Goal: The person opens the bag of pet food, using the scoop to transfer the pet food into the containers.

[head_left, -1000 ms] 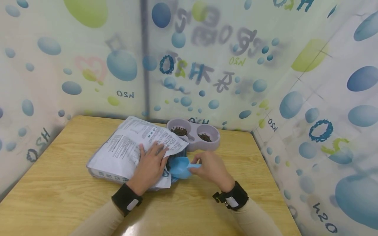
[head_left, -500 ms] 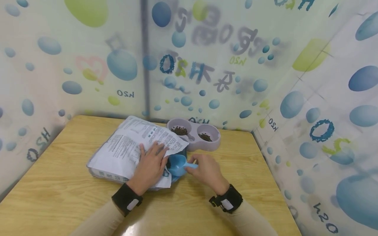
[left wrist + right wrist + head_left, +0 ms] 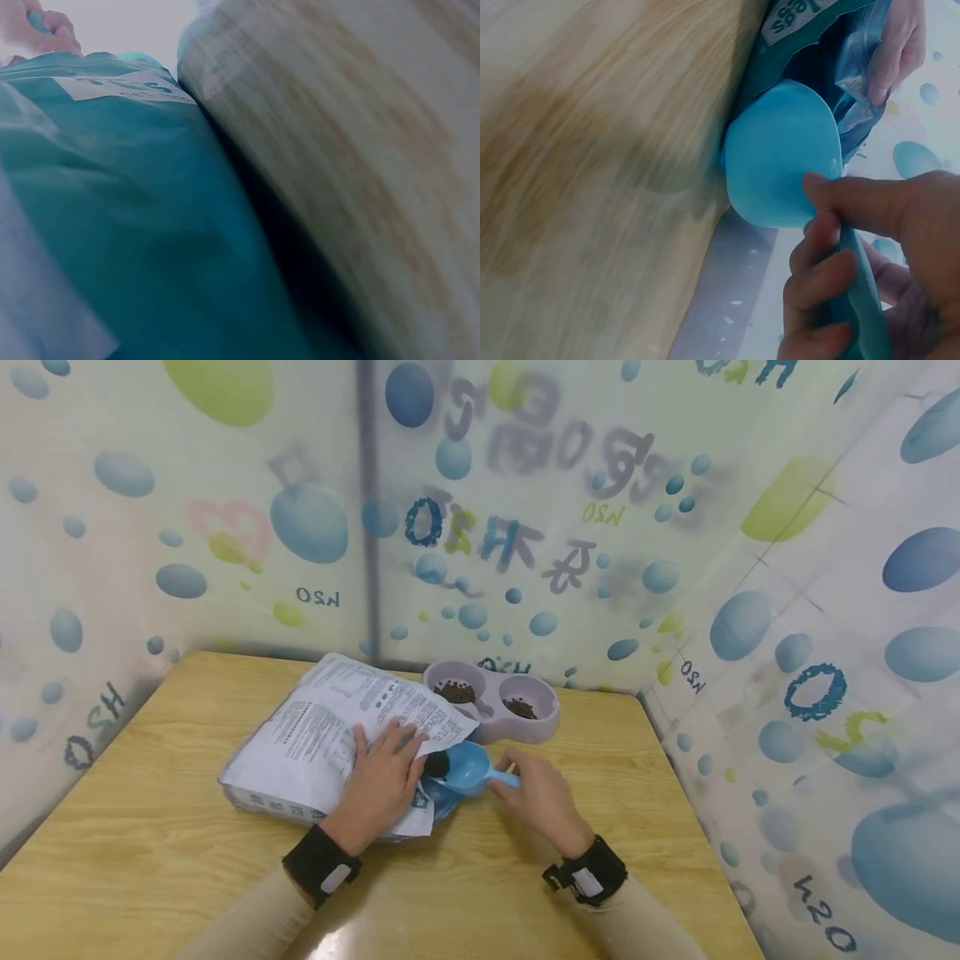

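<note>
A large white and teal pet food bag (image 3: 322, 735) lies on its side, its mouth toward the right. My left hand (image 3: 378, 781) holds the upper side of the bag near that mouth, fingers spread over it, the thumb hidden in the head view. In my right hand (image 3: 542, 793) is the handle of a light blue scoop (image 3: 470, 768), gripped between thumb and curled fingers. The scoop's bowl is at the bag's mouth, with dark kibble (image 3: 437, 766) at its left end. From the right wrist view, the scoop (image 3: 780, 161) shows its smooth underside.
Behind the bag's mouth stands a grey double pet bowl (image 3: 504, 727) with brown kibble in both hollows. Everything rests on a wooden table (image 3: 637, 827). Printed curtains (image 3: 510, 602) enclose its back and sides.
The scoop first shifted left into the bag's mouth, then back slightly right and up, its inside now showing with dark kibble. My left hand and the bag have stayed put.
</note>
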`<action>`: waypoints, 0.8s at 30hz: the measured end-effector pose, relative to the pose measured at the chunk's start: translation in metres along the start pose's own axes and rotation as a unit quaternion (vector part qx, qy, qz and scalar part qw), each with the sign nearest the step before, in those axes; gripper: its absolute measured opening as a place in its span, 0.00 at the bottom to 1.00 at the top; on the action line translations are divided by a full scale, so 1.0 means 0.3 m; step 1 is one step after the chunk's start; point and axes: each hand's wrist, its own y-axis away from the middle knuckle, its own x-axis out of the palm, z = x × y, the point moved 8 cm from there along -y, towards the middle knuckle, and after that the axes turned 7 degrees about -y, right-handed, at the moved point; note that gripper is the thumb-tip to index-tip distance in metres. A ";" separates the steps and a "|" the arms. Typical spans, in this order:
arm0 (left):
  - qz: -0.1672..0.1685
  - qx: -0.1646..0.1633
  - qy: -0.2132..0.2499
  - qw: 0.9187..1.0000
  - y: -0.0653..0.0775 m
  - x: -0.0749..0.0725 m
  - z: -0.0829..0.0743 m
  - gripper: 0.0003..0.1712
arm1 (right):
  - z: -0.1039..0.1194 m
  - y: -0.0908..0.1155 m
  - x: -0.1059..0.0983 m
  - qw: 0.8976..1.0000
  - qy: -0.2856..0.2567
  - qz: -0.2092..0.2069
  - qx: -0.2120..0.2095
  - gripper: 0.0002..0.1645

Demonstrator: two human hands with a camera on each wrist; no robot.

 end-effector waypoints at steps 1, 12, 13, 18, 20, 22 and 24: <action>0.000 0.000 0.000 1.000 0.001 -0.002 0.000 0.28 | -0.008 0.002 0.001 1.000 -0.003 0.002 0.004 0.11; -0.002 -0.002 -0.004 1.000 0.000 -0.007 0.002 0.28 | -0.041 0.005 0.003 0.999 -0.036 0.010 0.008 0.11; -0.003 -0.002 -0.003 1.000 0.000 -0.006 0.002 0.28 | -0.042 0.006 0.003 0.999 -0.038 0.011 0.013 0.11; -0.002 -0.002 -0.001 1.000 0.000 -0.002 0.001 0.28 | -0.051 0.010 0.006 0.999 -0.044 0.008 0.012 0.11; -0.001 -0.002 0.000 1.000 0.000 -0.001 0.000 0.28 | -0.053 0.011 0.006 0.999 -0.046 0.005 0.006 0.11; 0.001 -0.002 0.000 1.000 0.000 0.000 -0.001 0.28 | -0.054 0.012 0.006 0.999 -0.048 0.005 0.004 0.10; 0.003 -0.003 -0.001 1.000 0.000 0.000 -0.003 0.28 | -0.055 0.012 0.008 0.999 -0.051 0.006 0.000 0.10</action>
